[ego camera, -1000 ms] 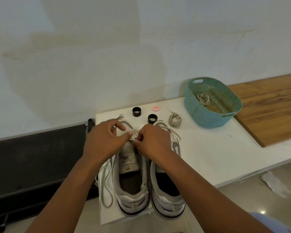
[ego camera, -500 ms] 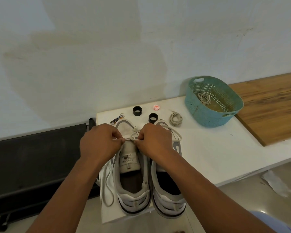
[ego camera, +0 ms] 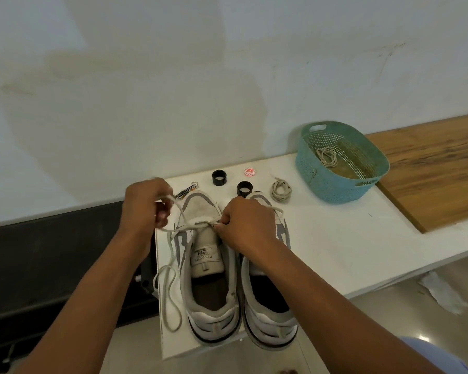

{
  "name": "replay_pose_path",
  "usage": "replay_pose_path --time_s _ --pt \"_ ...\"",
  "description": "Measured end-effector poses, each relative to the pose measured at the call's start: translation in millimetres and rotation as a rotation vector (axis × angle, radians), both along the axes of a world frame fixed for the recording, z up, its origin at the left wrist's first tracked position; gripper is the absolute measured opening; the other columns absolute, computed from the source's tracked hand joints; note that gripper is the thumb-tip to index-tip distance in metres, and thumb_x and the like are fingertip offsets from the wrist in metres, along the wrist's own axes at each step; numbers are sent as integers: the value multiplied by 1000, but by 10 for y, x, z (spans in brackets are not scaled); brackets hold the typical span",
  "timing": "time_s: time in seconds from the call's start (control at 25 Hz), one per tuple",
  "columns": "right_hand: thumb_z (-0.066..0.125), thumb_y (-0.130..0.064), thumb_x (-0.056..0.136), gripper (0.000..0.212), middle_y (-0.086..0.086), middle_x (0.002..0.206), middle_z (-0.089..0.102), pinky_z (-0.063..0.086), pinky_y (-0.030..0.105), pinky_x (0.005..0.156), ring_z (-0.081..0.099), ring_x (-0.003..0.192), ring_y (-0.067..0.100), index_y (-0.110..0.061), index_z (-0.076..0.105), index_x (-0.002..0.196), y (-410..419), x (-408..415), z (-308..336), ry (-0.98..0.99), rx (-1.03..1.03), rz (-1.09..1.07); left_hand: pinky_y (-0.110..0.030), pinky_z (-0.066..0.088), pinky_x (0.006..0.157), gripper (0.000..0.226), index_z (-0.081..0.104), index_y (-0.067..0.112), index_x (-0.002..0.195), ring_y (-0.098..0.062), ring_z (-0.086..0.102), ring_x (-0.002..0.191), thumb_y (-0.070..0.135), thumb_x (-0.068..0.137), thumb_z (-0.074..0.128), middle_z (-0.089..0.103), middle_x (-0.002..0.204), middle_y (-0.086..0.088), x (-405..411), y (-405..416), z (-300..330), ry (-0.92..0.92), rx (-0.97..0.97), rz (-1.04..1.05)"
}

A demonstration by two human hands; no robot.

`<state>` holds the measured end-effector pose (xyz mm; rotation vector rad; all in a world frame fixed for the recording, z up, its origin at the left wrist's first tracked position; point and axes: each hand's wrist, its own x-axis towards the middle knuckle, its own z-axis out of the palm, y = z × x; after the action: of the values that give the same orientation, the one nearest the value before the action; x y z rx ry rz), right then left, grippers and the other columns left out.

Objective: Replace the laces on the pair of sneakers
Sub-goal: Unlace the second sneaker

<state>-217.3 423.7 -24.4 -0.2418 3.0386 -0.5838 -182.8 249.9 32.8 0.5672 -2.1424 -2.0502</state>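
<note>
Two white-and-grey sneakers stand side by side on the white table (ego camera: 335, 238), toes away from me. The left sneaker (ego camera: 208, 292) has its tongue folded up and a white lace (ego camera: 170, 295) running across its lowest eyelets. My left hand (ego camera: 146, 203) grips one end of that lace, pulled out to the left above the toe. My right hand (ego camera: 243, 225) pinches the lace at the right eyelet, resting over the right sneaker (ego camera: 270, 306). The lace's slack loops down the left side of the table.
A coiled beige lace (ego camera: 281, 190) lies beyond the shoes. A teal perforated basket (ego camera: 335, 182) holds another coiled lace (ego camera: 327, 156). Two black rings (ego camera: 219, 177) (ego camera: 244, 188), a red-and-white cap (ego camera: 250, 172) and a small metal clip (ego camera: 187, 190) lie near the wall. A wooden board (ego camera: 438, 168) lies at right.
My left hand has moved left and away from the right hand, drawing the lace out through the eyelet. The right hand has stayed at the shoe's eyelets.
</note>
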Motion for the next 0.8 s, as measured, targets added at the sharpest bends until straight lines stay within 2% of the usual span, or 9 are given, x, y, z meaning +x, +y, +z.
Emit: replay_pose_path --time_s 0.08,0.12,0.24,0.32,0.48,0.56,0.6,0.72,0.8 --pt "70 -34 81 13 -6 79 68 41 33 76 66 84 21 -22 73 86 1 6 9 -9 -11 7 -26 36 58 24 58 15 63 -17 52 58 33 75 68 60 66 3 24 -3 -143 -83 -721 12" --pt "70 -34 82 12 -6 79 68 40 33 76 65 84 21 -22 73 86 3 4 14 -12 -15 12 -27 37 61 19 60 20 64 -17 57 67 32 76 70 61 72 8 27 12 -200 -30 -919 15" --pt "69 -36 83 14 -5 78 67 43 34 77 64 82 21 -23 73 87 2 9 32 0 -13 26 -36 49 78 10 71 36 86 -17 60 95 41 77 71 66 95 16 34 79 -270 88 -975 -111" --pt "70 -36 84 14 -5 74 65 47 34 79 64 79 22 -23 74 85 -2 11 52 -4 -5 37 -41 51 89 19 76 38 92 -17 59 106 51 79 71 69 104 16 28 149 -328 -2 -1089 -216" --pt "70 -33 84 12 -5 71 63 49 34 79 64 76 22 -22 73 83 -19 18 68 -8 9 45 -42 47 91 21 77 39 98 -21 56 110 54 84 72 70 108 9 40 245 -430 -123 -1249 -225" --pt "69 -36 85 14 -4 76 66 48 36 83 64 81 23 -22 73 86 -11 25 71 -4 4 37 -43 44 93 12 77 40 91 -20 57 110 49 85 72 71 107 12 27 244 -447 -89 -1162 -190" --pt "68 -38 85 17 -4 79 68 46 37 84 64 83 23 -22 73 88 -4 30 70 -4 0 32 -43 46 94 7 76 38 84 -18 59 108 45 84 74 72 103 14 18 246 -426 -44 -1028 -171" --pt "67 -39 85 18 -4 80 68 45 36 82 64 84 24 -22 72 86 6 32 68 -27 -21 21 -40 54 88 14 73 23 71 -14 68 87 14 82 74 74 82 8 -29 203 -221 144 -318 -50" --pt "68 -33 83 13 -4 78 66 45 35 82 64 81 24 -21 72 85 -4 20 61 -43 -23 10 -34 54 74 16 65 13 65 -18 63 71 2 77 64 66 72 -3 -44 119 -56 227 88 77"
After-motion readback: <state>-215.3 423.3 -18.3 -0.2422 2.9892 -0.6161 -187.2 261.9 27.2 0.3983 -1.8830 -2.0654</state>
